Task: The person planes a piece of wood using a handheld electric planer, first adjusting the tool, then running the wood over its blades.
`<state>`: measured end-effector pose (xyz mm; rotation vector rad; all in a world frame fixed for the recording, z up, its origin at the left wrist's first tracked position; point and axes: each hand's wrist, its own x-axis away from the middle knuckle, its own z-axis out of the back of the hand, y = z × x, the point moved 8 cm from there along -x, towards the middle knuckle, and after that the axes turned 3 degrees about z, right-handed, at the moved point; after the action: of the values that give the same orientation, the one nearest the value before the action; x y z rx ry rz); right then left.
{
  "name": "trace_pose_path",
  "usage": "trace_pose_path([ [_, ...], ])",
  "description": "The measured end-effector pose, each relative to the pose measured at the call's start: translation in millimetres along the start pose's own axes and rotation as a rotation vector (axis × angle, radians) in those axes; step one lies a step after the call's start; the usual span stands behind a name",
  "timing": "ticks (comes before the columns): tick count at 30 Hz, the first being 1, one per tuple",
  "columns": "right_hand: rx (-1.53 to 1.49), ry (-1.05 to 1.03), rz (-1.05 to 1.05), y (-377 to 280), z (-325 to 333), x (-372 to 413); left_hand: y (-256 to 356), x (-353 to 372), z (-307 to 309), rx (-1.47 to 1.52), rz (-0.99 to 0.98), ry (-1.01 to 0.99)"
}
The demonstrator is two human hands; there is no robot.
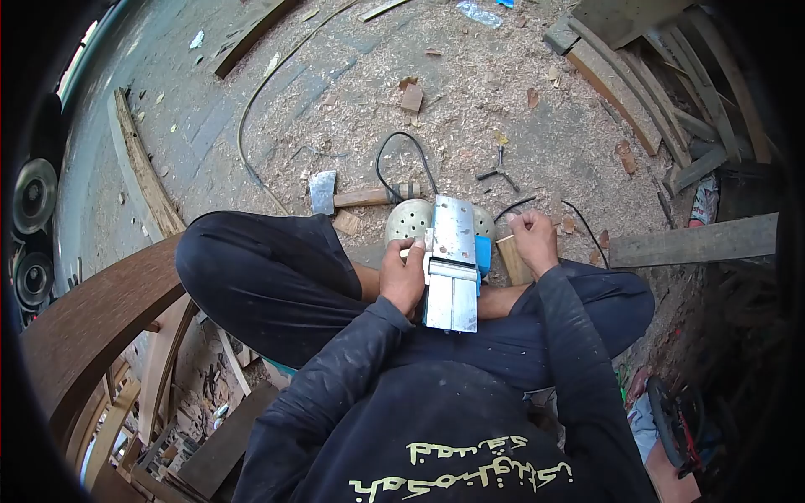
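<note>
An electric planer (454,289) lies upside down over my crossed legs, its metal sole facing up and a bit of blue body showing at its right side. My left hand (403,275) is at the planer's left edge, with thumb and fingers closed on it. To the right of the planer, my right hand (534,239) is raised with its fingers pinched together; whatever they hold, if anything, is too small to make out. Just below and left of that hand is a small wood piece (513,261). A black cord (381,159) loops beyond the planer.
An adze-like tool (324,192) with a wooden handle lies ahead of my feet. Near it are a black three-armed key (501,173) and a wood block (412,98) among shavings. Curved boards (616,96) are stacked at upper right; a long curved beam (105,314) is at left.
</note>
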<state>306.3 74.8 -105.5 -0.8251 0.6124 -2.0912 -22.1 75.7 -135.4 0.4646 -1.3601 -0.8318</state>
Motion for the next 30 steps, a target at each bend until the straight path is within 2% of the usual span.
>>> trace_pose_path([
  [5,0.349,0.055,0.127,0,-1,2,-12,-10,-4,0.047,0.0,-0.014],
  [9,0.44,-0.083,0.059,6,-7,7,-31,-23,-12,0.131,0.026,-0.046],
  [11,0.413,-0.03,0.125,3,-6,12,-26,-17,-16,0.179,0.056,-0.059],
  [13,0.189,-0.213,0.122,-1,-22,16,-17,-10,-16,0.23,0.083,-0.063],
  [14,0.192,-0.205,0.136,-5,-25,19,-13,-5,-17,0.279,0.115,-0.091],
  [16,-0.241,-0.433,-0.19,6,-55,37,-15,-7,-18,0.28,0.114,-0.116],
  [17,-0.346,-0.349,-0.04,7,-66,34,-17,-12,-16,0.18,0.071,-0.098],
  [18,-0.304,-0.338,-0.028,-4,-66,37,-23,-18,-18,0.173,0.048,-0.106],
  [19,-0.195,-0.353,0.026,-9,-67,36,-41,-37,-21,0.088,-0.054,-0.064],
  [20,-0.138,-0.338,0.071,-8,-70,32,-23,-23,-14,0.014,-0.041,-0.031],
  [21,-0.204,-0.35,0.07,-20,-65,38,-30,-32,-18,0.023,-0.053,-0.056],
  [22,-0.306,-0.379,0.064,-14,-72,34,-8,-12,-11,-0.002,-0.011,-0.061],
  [23,-0.323,-0.385,0.027,-15,-72,36,-46,-40,-25,0.1,0.052,-0.099],
  [25,-0.195,-0.387,0.053,-9,-74,28,-1,10,-8,0.12,0.228,-0.25],
  [27,-0.245,-0.392,0.046,-17,-72,32,41,54,7,0.267,0.368,-0.351],
  [30,-0.352,-0.394,0.01,-16,-76,33,36,44,4,0.308,0.395,-0.391],
])
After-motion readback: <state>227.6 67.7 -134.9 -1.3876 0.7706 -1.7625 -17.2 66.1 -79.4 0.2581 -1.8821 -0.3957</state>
